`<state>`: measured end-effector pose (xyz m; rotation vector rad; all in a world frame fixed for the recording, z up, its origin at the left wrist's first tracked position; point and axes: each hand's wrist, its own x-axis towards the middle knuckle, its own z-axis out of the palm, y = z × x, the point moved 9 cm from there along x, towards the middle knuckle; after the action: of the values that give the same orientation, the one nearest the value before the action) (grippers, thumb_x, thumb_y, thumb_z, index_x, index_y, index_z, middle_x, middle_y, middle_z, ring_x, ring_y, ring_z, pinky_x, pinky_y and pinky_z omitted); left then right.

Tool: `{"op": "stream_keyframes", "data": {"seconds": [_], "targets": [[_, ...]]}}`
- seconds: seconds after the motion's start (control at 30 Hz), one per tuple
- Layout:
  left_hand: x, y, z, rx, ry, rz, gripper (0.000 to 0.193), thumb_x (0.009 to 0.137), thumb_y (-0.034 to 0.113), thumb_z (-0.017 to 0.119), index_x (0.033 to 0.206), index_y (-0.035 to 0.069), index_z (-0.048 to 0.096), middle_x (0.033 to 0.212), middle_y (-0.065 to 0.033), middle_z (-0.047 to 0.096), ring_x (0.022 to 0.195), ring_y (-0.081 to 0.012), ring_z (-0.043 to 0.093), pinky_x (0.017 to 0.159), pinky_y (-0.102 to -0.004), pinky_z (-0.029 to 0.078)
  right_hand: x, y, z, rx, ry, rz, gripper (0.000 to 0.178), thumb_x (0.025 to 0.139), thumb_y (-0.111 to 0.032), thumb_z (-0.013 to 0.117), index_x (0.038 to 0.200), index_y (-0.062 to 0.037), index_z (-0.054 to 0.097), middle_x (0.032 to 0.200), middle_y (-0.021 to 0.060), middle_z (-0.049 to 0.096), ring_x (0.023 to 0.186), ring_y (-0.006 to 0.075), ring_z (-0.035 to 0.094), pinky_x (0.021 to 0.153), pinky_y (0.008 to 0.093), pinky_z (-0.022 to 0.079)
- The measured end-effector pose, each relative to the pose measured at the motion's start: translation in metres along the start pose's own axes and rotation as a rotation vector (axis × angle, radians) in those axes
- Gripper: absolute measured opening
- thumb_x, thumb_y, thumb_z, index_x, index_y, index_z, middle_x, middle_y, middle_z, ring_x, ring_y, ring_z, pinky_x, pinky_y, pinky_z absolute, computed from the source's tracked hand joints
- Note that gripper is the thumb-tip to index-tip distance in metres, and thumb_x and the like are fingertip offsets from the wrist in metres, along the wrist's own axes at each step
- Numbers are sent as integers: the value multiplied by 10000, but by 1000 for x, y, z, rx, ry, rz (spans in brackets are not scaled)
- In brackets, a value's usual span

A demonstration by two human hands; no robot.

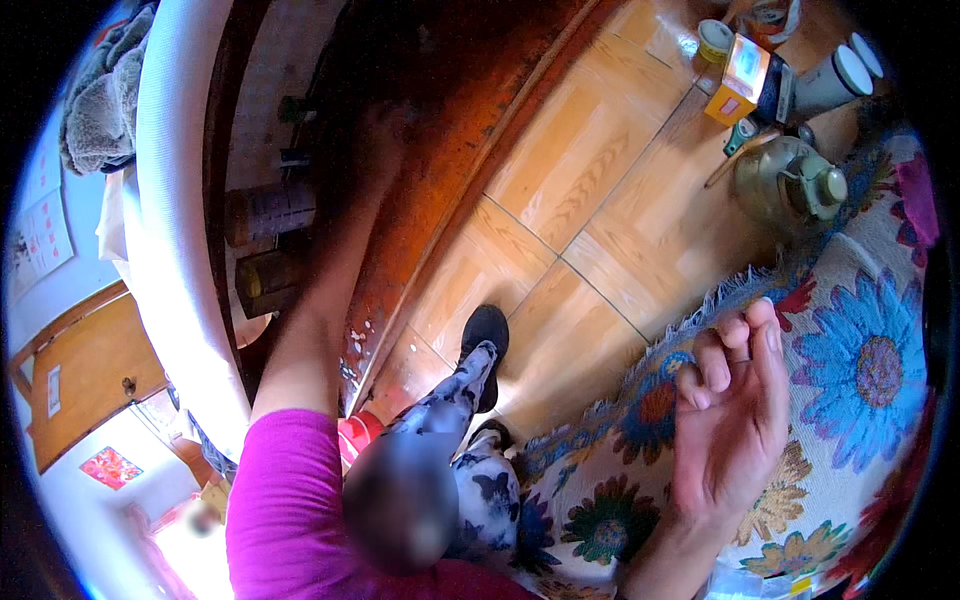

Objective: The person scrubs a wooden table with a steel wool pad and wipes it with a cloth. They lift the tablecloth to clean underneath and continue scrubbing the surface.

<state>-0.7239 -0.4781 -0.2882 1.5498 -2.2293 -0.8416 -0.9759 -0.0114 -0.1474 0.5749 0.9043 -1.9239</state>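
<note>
Dark cylindrical tin (268,210) with a pale patterned wall: it stands in a shadowed recess beneath the wide white curved ledge (170,250), just beside the left hand (365,135). A second, smaller dark tin (265,278) stands below it, nearer the wrist. The left arm extends straight forward from its magenta sleeve (285,500) into the shadow; the finger spread cannot be told, since the hand is blurred and dark. It appears to touch neither tin. The right hand (735,420) is raised palm-inward over the flowered woven rug (870,370), fingers (765,335) loosely curled and parted, holding nothing. Beyond those fingertips, well apart, a brass kettle (790,180) sits on the tan tiled floor (600,200), probably kept there within reach of the rug.
</note>
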Motion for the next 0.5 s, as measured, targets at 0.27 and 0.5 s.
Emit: {"op": "stream_keyframes", "data": {"seconds": [0.27,0.5], "targets": [[-61,80,49,504,-44,667,333,923,109,621,1238,188,694,1260,-95,634,1136,-315,585,977,-405,490,1,-3,-2,7,-23,-15,208,1027,-217,529,1163,-65,571,968,16,578,699,71,453,601,205,383],[-39,-62,-37,582,170,396,381,935,67,581,1296,162,658,1319,-141,586,1214,-324,554,1033,-415,461,-1,2,8,21,-44,28,205,1024,-208,531,1169,-68,572,970,12,579,707,70,462,602,205,386]]}}
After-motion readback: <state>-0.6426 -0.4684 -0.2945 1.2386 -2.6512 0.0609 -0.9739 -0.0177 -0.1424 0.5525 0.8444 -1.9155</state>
